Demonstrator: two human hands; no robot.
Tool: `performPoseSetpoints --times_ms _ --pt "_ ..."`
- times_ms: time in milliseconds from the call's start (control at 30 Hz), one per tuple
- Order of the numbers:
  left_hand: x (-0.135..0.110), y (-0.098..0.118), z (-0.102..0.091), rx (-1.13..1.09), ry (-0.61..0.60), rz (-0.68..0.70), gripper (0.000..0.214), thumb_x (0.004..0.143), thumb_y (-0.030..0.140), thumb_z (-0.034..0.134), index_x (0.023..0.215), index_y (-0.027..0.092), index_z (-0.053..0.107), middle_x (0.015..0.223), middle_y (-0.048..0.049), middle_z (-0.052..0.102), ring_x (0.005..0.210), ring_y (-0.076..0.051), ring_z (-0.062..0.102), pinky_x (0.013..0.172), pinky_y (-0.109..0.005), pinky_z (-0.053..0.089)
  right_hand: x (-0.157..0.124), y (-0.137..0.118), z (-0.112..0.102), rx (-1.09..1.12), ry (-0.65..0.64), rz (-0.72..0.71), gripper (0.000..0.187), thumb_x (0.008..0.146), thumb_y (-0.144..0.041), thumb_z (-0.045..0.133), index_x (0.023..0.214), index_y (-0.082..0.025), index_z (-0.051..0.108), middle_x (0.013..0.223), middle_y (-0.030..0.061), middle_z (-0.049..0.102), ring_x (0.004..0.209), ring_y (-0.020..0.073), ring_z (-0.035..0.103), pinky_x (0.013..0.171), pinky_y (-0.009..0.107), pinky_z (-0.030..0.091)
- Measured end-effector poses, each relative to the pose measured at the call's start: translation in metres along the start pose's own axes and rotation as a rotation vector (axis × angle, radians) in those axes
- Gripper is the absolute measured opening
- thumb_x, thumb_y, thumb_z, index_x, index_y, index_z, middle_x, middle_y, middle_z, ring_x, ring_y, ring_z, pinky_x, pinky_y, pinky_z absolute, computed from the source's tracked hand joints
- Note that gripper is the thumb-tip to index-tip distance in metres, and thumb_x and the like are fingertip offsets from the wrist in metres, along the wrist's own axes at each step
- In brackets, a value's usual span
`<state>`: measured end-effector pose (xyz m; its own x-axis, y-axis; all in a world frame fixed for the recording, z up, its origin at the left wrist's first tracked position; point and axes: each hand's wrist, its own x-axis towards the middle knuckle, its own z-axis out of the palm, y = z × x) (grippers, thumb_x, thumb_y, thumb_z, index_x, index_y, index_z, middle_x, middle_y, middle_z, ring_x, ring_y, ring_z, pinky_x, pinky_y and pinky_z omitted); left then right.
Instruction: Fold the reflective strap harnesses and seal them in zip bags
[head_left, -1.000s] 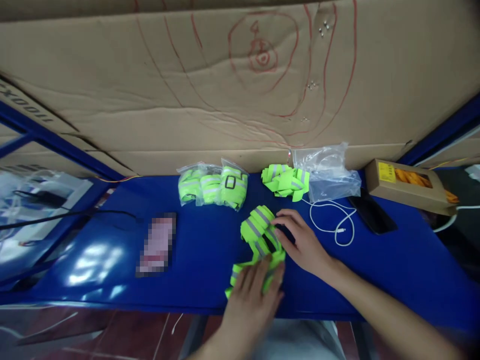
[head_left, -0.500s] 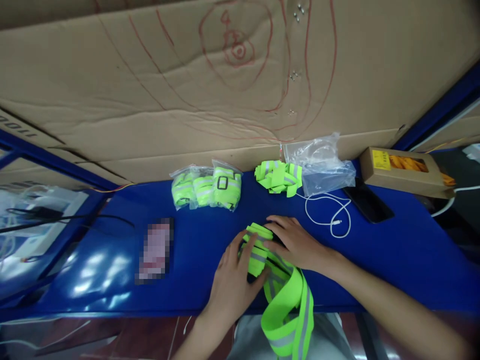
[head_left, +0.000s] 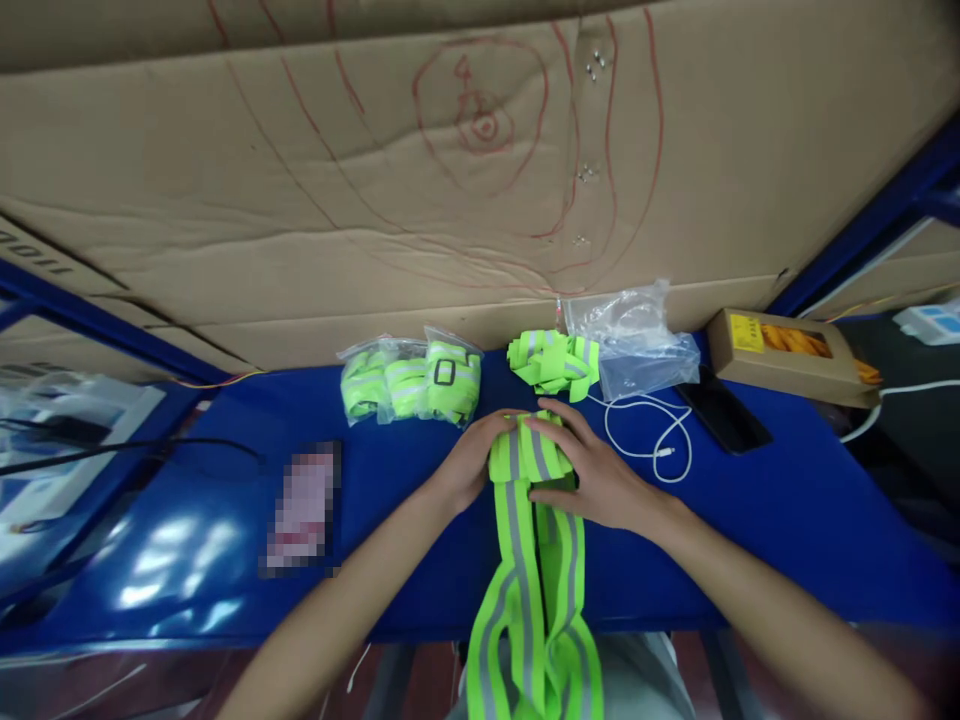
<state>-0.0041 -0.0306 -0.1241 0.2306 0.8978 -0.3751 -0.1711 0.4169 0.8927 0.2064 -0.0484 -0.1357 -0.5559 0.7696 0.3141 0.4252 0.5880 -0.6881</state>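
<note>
A neon-green reflective strap (head_left: 531,455) with grey stripes is partly folded into a bundle between my hands. My left hand (head_left: 480,455) grips the bundle's left side, its fingertips hidden behind it. My right hand (head_left: 592,465) holds the right side, thumb below and fingers over the top. Loose lengths of the strap hang down over the table's front edge onto my lap. Beyond my hands lies another folded green reflective strap (head_left: 553,362), unbagged. To its left stand several bagged green straps (head_left: 411,382), one showing a black buckle.
Clear plastic bags (head_left: 637,345) lie at the back right beside a white cable (head_left: 649,455), a black phone (head_left: 724,410) and a cardboard box (head_left: 787,358). A pixelated pink item (head_left: 301,508) lies left on the blue table (head_left: 420,590). A cardboard wall (head_left: 315,260) rises behind.
My left hand has moved up to the bundle's far left side. The bundle has turned upright and shifted away from me, and the loose lengths now hang straighter.
</note>
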Motion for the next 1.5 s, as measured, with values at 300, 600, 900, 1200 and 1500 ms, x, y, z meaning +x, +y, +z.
performPoseSetpoints --times_ms 300,600,900,1200,1500 --pt "-0.001 -0.019 0.001 -0.011 -0.149 -0.200 0.068 0.093 0.075 0.052 0.122 0.016 0.071 0.107 -0.0097 0.078 0.096 -0.026 0.073 0.083 -0.035 0.056 0.001 0.007 -0.006 -0.024 0.018 0.008 0.034 0.091 -0.042 0.077 0.119 -0.024 0.068 0.126 0.0112 0.068 0.113 0.0275 0.068 0.093 0.039 0.056" --pt "-0.010 -0.010 -0.011 0.746 -0.263 0.684 0.093 0.086 0.043 0.079 0.160 0.023 0.027 0.164 -0.0179 0.035 0.153 -0.035 0.035 0.126 -0.050 0.032 0.009 0.005 -0.010 0.829 0.174 0.612 0.040 0.084 -0.055 0.079 0.105 -0.021 0.078 0.095 0.0042 0.079 0.098 0.0287 0.074 0.091 0.040 0.057" --pt "-0.001 0.003 -0.024 0.866 -0.288 0.843 0.042 0.088 0.010 0.061 0.129 0.020 0.060 0.128 -0.0131 0.066 0.121 -0.026 0.065 0.103 -0.037 0.053 0.006 0.001 -0.005 0.803 0.123 0.601 0.056 0.098 -0.070 0.051 0.133 -0.028 0.065 0.123 0.0036 0.073 0.116 0.0249 0.069 0.098 0.036 0.055" --pt "-0.018 -0.013 -0.015 1.359 -0.334 1.049 0.051 0.092 0.013 0.057 0.141 0.031 0.061 0.146 -0.0124 0.061 0.131 -0.029 0.062 0.109 -0.045 0.050 0.010 0.003 -0.003 0.956 0.120 0.839 0.050 0.090 -0.066 0.066 0.115 -0.023 0.072 0.104 0.0054 0.077 0.091 0.0248 0.074 0.073 0.032 0.058" --pt "-0.008 -0.001 -0.001 -0.031 0.098 0.127 0.043 0.079 0.049 0.080 0.106 0.015 0.073 0.091 -0.0062 0.079 0.075 -0.024 0.075 0.073 -0.034 0.060 0.003 0.011 0.000 0.061 0.461 0.316 0.046 0.103 -0.052 0.052 0.139 -0.023 0.055 0.139 0.0148 0.058 0.112 0.0284 0.064 0.104 0.050 0.051"
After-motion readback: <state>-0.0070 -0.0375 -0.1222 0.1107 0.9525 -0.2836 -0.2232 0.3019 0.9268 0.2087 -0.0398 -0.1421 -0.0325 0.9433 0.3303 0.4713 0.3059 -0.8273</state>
